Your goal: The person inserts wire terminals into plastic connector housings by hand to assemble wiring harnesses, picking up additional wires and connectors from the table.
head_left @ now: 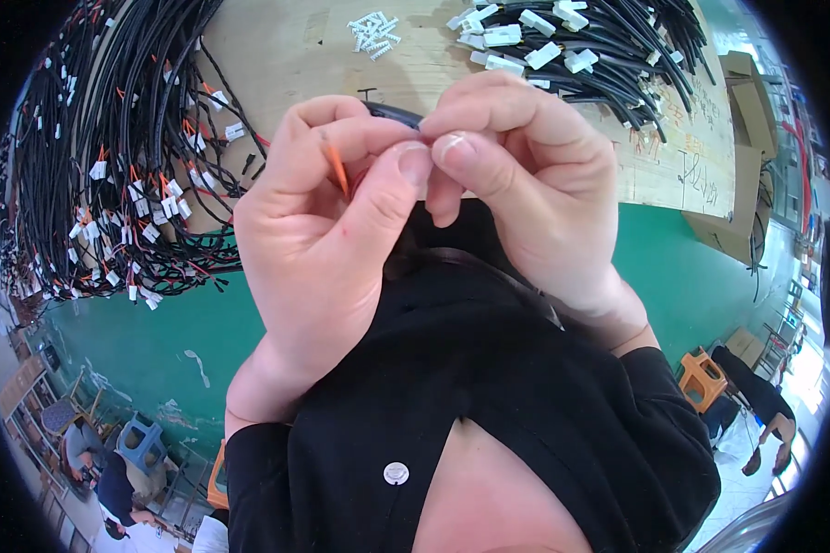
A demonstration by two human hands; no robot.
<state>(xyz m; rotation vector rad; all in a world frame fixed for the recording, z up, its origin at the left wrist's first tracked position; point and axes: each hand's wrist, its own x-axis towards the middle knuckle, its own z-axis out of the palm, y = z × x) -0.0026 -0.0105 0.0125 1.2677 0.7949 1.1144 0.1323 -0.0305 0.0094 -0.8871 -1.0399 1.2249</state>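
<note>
My left hand [318, 240] and my right hand [526, 180] are raised close to the camera, thumbs pressed together. Between them runs a thin black cable [392, 112] whose end disappears under the right fingers. An orange wire [337, 170] sticks out along my left fingers, pinched by that hand. The right thumb and forefinger pinch the cable's end; what sits on that end is hidden. Both sleeves are black.
A wooden worktop [286, 55] lies beyond the hands. A large bundle of black cables with white connectors [111, 184] hangs at the left, another bundle [581, 51] at the top right. A small heap of white connectors [373, 32] lies between. Cardboard boxes [742, 157] stand right. People sit on stools on the green floor.
</note>
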